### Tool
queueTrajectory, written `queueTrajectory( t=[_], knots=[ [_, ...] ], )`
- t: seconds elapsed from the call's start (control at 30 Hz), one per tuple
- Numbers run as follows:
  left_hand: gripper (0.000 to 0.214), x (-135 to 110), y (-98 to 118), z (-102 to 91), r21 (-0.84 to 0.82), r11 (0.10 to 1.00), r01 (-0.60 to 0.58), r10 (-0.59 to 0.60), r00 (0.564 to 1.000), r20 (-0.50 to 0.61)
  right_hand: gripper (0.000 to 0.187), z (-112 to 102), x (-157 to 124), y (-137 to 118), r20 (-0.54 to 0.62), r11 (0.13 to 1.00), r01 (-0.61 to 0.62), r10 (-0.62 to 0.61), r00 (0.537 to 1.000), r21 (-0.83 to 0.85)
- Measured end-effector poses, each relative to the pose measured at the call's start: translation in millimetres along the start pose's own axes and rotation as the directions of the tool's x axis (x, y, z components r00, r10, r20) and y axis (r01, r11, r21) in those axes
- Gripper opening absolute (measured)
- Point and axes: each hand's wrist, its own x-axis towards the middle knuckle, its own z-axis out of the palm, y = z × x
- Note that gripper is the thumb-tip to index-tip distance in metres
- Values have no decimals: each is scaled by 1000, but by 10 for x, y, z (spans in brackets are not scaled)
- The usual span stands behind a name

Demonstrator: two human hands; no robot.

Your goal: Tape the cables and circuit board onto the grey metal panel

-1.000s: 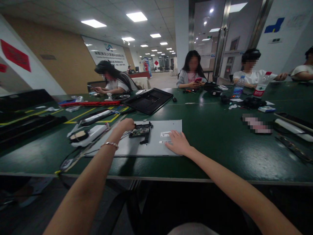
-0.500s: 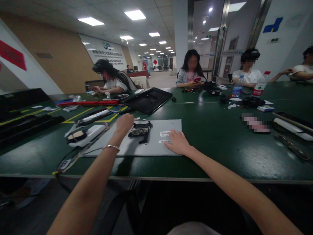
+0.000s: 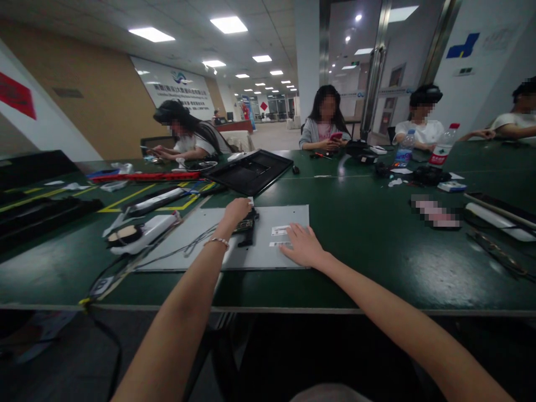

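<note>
A flat light-grey panel [image 3: 288, 215], with white labels near its right side, lies on the green table in front of me. On it sits a circuit board in a black frame [image 3: 246, 239], partly covered by my left hand [image 3: 238, 210]. That hand is closed above the board's far side. A small white piece [image 3: 250, 200] shows at its fingertips; I cannot make out whether it is gripped. A thin cable [image 3: 196, 243] runs across the panel left of my wrist. My right hand [image 3: 304, 244] rests flat on the panel's right edge, fingers stretched out beside the labels.
Behind the panel lies a black plastic cover [image 3: 251, 170]. A white device with cables [image 3: 142, 234] stands to the left. To the right are a blurred pink item [image 3: 435, 211] and long parts [image 3: 500, 218]. Bottles [image 3: 443, 146] stand farther back, and several people sit around the table.
My left hand has moved right, from beside the circuit board to over it. More of the cable on the panel now shows. My right hand stays flat in place.
</note>
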Motion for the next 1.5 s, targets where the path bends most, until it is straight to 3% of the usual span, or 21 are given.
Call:
queueTrajectory(
  t=[0.17, 0.33, 0.57, 0.73, 0.9, 1.07, 1.2, 1.33, 1.5],
  knots=[
    [39, 41, -149, 12, -18, 999, 51, -50, 998, 38, 72, -18, -6, -7, 12, 1000, -2, 2, 1000, 10],
    [42, 12, -282, 50, -35, 999, 7, -2, 992, 123, 71, -7, -5, -6, 4, 1000, -6, 6, 1000, 15],
    [53, 38, -281, 139, -77, 997, 8, 5, 985, 173, 72, -2, 3, 7, 10, 1000, -3, 3, 1000, 14],
    [60, -4, -305, 154, -124, 992, 5, 2, 998, 56, 73, -19, -1, 26, 20, 1000, 3, -3, 1000, 9],
    [60, -132, -630, 112, -133, 982, 133, -142, 988, -57, 70, -81, -39, 106, 74, 1000, 23, -23, 997, 3],
    [55, -364, -1122, 56, -242, 902, 357, -372, 928, -15, 70, -190, -151, 238, 130, 1000, 23, -23, 991, -3],
    [51, -557, -1389, 15, -309, 841, 444, -456, 889, 35, 71, -267, -294, 386, 166, 1000, 12, -9, 986, -18],
    [39, -673, -1448, 22, -437, 764, 474, -485, 869, 96, 74, -302, -436, 580, 182, 999, 30, -26, 983, -21],
    [30, -674, -1312, 66, -630, 631, 453, -469, 870, 155, 69, -423, -486, 849, 159, 992, 115, -120, 980, 43]
  ],
)
